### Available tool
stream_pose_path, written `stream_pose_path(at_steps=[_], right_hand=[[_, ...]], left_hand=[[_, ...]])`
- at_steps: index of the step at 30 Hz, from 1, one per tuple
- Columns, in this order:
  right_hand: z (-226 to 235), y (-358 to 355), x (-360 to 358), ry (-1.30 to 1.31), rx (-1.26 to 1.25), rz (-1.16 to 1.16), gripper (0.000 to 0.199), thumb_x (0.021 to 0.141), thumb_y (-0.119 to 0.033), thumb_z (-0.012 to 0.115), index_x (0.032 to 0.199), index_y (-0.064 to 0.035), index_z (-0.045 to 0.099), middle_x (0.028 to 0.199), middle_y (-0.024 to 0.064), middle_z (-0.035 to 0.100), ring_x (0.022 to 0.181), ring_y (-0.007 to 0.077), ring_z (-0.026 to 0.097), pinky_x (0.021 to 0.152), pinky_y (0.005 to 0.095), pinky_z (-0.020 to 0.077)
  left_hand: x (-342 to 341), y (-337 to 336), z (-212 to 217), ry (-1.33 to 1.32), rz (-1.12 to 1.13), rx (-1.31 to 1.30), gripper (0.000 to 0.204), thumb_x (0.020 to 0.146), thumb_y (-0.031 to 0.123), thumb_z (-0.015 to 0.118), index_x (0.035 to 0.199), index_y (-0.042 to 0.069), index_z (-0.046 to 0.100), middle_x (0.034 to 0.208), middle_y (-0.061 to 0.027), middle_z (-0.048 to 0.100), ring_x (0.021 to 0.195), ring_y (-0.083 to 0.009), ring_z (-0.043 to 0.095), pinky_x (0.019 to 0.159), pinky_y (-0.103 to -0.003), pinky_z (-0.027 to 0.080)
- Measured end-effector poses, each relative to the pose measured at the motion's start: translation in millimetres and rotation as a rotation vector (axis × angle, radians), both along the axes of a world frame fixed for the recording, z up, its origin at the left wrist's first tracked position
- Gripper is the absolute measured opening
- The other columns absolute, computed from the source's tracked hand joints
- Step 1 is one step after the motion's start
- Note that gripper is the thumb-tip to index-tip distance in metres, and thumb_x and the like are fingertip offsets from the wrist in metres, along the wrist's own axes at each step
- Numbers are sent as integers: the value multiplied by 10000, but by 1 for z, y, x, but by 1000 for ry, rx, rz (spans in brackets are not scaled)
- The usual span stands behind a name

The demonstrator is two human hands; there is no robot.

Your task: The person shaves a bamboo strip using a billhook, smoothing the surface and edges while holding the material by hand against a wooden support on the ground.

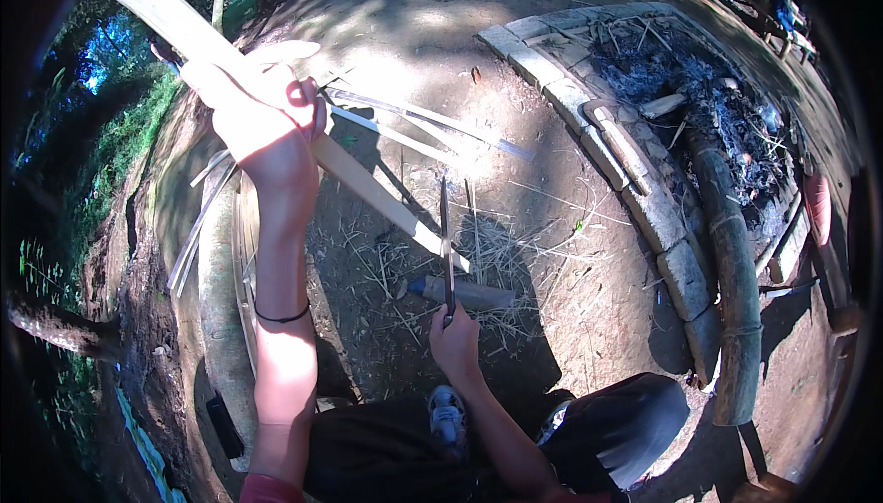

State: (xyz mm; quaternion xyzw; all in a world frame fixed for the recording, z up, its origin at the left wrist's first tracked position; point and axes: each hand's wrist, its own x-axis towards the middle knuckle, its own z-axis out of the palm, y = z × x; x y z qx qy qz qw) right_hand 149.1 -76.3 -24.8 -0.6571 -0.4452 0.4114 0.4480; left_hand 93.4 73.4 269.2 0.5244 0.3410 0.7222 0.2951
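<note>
Raised at the upper left, my left hand is closed around a long, pale split bamboo strip; bright sunlight washes out part of the fingers. The strip slants from the top left corner down to the middle of the view. My right hand, lower and near the centre, grips the handle of a knife. Its narrow blade points up and away from me and crosses the strip near its lower end; whether they touch I cannot tell. Thinner split strips extend to the right beside my left hand.
Thin shavings litter the ground around a dark, blunt-ended piece. At right, a stone-edged fire pit holds ash, with a bamboo pole along it. A thick pale log lies left, beside more strips.
</note>
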Motion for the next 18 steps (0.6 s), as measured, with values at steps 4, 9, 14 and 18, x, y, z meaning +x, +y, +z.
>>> stream_pose_path(at_steps=[4,9,14,18], right_hand=[[-2,3,10,-29,72,11,172,899,-142,532,871,21,579,533,153,558,485,335,598,455,398,445],[55,-12,4,33,151,2,174,892,-136,557,904,33,597,514,163,534,463,309,591,452,374,447],[-64,-4,9,-184,-46,-56,273,881,-189,525,758,47,590,619,222,603,594,403,616,576,479,481],[-61,-8,22,-111,-130,-57,307,852,-222,573,711,49,606,626,225,601,630,395,625,617,467,477]], left_hand=[[-13,2,1,80,-142,32,627,965,608,169,821,66,447,572,16,338,438,-85,282,413,-222,239],[4,-2,-10,148,-218,68,541,1008,509,234,668,98,325,544,34,275,442,-80,259,430,-238,217],[3,-1,-5,184,-162,-17,468,981,351,205,581,118,276,521,22,279,441,-88,266,431,-246,214],[-2,4,0,108,-78,-106,687,944,654,111,719,77,409,457,23,294,378,-106,320,389,-247,290]])
